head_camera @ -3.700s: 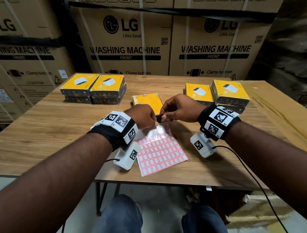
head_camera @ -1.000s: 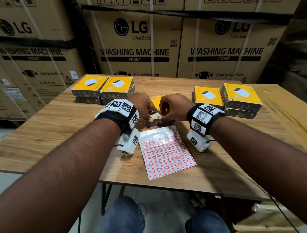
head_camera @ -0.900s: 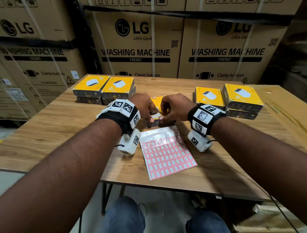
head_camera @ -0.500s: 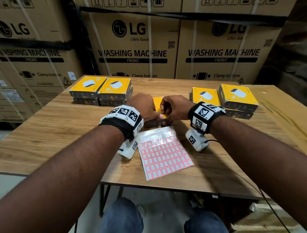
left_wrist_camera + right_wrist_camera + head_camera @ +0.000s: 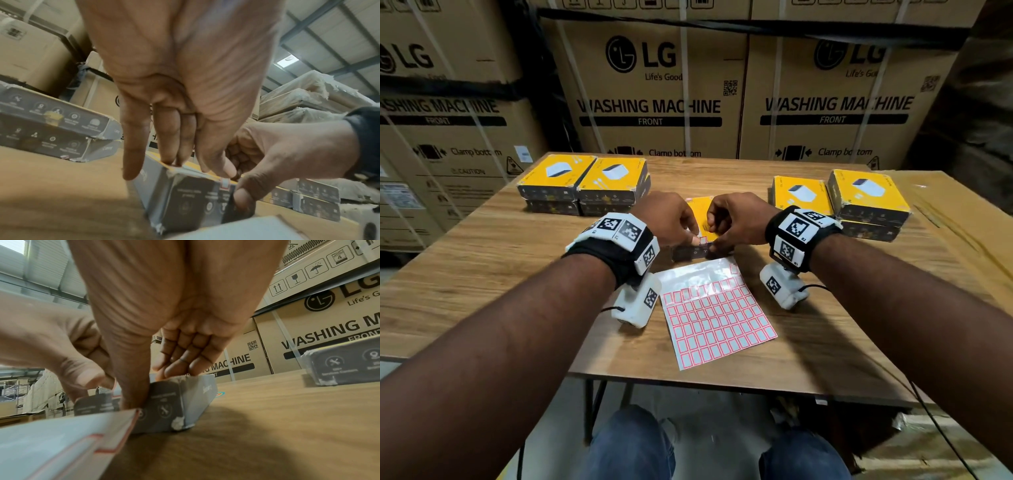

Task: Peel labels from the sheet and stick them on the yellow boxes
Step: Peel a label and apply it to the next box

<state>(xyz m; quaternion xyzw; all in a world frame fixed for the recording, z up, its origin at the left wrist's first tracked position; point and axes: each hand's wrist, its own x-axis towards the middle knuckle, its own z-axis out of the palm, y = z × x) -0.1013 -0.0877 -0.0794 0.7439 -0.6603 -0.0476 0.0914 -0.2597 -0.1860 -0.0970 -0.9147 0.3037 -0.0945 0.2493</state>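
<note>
Both hands meet over one yellow box (image 5: 700, 214) lying flat at the middle of the worktop (image 5: 482, 260). The left hand (image 5: 671, 219) rests fingertips on the box's top near edge, its thumb beside a small red-bordered label (image 5: 703, 242) folded over that edge where the yellow top meets the dark front side. The right hand (image 5: 734, 219) has its fingers curled on the box top and its thumb pressed against the dark front face just right of the label, so it grips the box's near edge; the left hand's fingers lie nearly straight, pressing rather than clasping

The label sheet (image 5: 717, 318) lies flat just in front of the box, its far edge nearly touching the box's base, its top rows already bare. A stack of yellow boxes (image 5: 582, 181) sits at the far left, another stack (image 5: 859, 202) at the far right, each well apart from the middle box, leaving bare wood on both sides of the hands. Large cartons (image 5: 654, 89) stand behind the worktop's far edge
</note>
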